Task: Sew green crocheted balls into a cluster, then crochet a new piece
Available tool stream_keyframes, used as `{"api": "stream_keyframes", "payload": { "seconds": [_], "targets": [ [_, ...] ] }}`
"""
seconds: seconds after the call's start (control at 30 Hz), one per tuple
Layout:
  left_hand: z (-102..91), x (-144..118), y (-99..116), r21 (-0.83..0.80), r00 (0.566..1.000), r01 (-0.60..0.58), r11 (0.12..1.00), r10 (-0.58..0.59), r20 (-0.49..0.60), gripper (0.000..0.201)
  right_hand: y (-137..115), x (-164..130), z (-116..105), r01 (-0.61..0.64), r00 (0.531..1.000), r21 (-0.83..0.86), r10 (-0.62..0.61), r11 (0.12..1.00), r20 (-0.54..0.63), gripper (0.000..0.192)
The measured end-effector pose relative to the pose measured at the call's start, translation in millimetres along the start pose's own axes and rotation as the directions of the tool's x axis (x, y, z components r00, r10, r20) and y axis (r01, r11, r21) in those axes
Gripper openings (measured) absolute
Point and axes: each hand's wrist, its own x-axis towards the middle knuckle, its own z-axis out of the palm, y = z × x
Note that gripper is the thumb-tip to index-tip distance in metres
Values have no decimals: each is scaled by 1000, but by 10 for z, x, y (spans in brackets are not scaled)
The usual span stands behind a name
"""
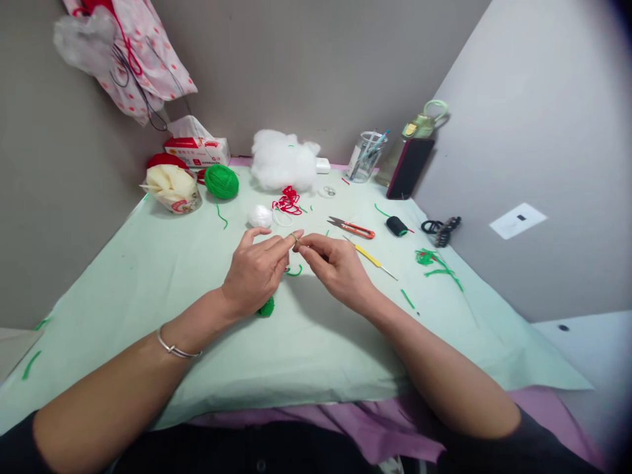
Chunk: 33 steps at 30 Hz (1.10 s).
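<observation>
My left hand (pixel 254 270) is over the middle of the table, its thumb and index finger stretched out. A thin, dull gold ring (pixel 294 237) sits around a finger near its tip. My right hand (pixel 338 266) meets that fingertip, thumb and index finger pinched on the ring. Below my left palm a small green yarn piece (pixel 266 307) peeks out, mostly hidden; whether it is touched by the hand I cannot tell. A green yarn scrap (pixel 295 271) lies between the hands. To the right are a yellow-handled crochet hook (pixel 368 255) and orange thread snips (pixel 353 227).
Behind the hands are white yarn (pixel 260 216), red yarn (pixel 287 201), stuffing (pixel 284 161) and a green ball (pixel 222 182). A tub (pixel 172 191) and tissue box (pixel 197 150) stand left. A pen cup (pixel 366 158), phone (pixel 411 168), bottle (pixel 419 128) and black thread (pixel 396 226) are right.
</observation>
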Motion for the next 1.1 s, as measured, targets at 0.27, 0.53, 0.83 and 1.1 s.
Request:
{"api": "stream_keyframes", "payload": {
  "seconds": [0.27,0.53,0.83,1.1],
  "targets": [
    [23,5,59,89,995,62,994,-69,73,42,97,61,-54,-29,999,-34,30,999,34,27],
    [8,7,62,125,981,83,989,-103,164,45,87,79,-133,-75,992,18,73,997,101,28],
    [-14,27,74,167,954,96,981,-138,266,50,150,109,-146,-118,986,138,99,983,133,28],
    [-10,21,59,182,922,107,977,-167,351,57,193,116,-140,-179,970,251,128,951,207,28]
  ]
}}
